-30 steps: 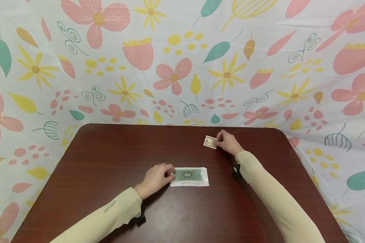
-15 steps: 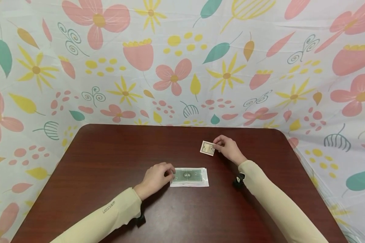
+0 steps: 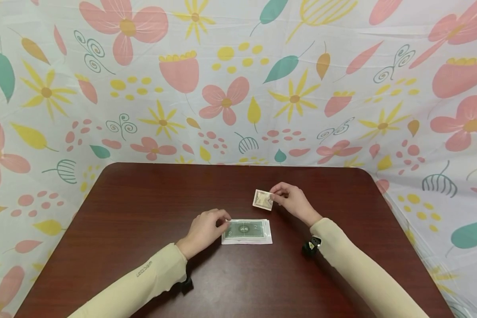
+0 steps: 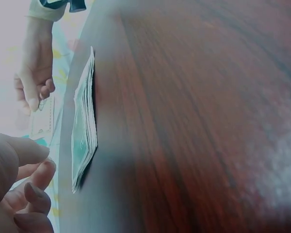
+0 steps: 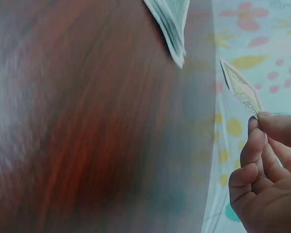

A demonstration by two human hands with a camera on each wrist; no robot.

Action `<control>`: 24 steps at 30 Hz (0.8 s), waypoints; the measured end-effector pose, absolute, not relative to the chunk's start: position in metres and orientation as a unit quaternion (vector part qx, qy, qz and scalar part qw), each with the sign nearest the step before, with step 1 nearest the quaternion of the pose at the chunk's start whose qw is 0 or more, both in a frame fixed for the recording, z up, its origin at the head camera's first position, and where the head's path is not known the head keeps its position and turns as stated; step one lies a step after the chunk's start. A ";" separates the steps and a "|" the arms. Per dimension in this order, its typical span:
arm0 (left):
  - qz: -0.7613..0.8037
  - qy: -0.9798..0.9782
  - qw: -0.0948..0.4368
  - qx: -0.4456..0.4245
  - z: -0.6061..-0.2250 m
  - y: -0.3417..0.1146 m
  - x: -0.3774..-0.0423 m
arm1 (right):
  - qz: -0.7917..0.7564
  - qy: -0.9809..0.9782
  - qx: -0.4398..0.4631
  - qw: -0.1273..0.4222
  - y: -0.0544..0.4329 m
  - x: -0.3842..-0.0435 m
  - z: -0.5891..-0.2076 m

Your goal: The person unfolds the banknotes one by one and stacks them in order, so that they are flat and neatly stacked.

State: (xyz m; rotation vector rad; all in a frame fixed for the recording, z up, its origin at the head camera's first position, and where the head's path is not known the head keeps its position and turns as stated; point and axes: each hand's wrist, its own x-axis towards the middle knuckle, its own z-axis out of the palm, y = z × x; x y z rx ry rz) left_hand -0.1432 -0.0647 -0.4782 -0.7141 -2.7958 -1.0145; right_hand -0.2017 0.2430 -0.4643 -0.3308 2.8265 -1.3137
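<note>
A stack of green paper banknotes with white edges (image 3: pixel 248 230), the top one marked with a 2, lies flat at the middle of the table. My left hand (image 3: pixel 204 229) hovers by its left end, fingers loosely bent. The left wrist view shows a gap between these fingers and the stack (image 4: pixel 86 124); nothing is held. Beyond the stack, to the right, my right hand (image 3: pixel 295 202) pinches a small yellowish-brown banknote (image 3: pixel 262 200) by one edge between thumb and fingers. In the right wrist view this note (image 5: pixel 242 90) is raised off the table and tilted.
The dark red-brown wooden table (image 3: pixel 151 190) has rounded far corners. A white cloth with printed flowers and leaves (image 3: pixel 226 101) hangs behind it and along both sides. Each wrist carries a black strap-on device, such as the right one (image 3: pixel 311 246).
My right hand has carried the small banknote leftward and nearer, toward the stack. The left hand has stayed almost in place, and the stack has not moved.
</note>
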 end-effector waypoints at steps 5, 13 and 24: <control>-0.344 -0.910 0.047 -0.228 -0.478 -0.060 -0.145 | -0.435 0.891 -0.130 0.018 0.232 -0.190 -0.460; -0.400 -0.894 0.056 -0.196 -0.477 -0.051 -0.149 | -0.444 0.880 -0.163 0.043 0.214 -0.177 -0.455; -0.480 -0.860 0.049 -0.163 -0.478 -0.048 -0.153 | -0.472 0.859 -0.188 0.066 0.197 -0.170 -0.451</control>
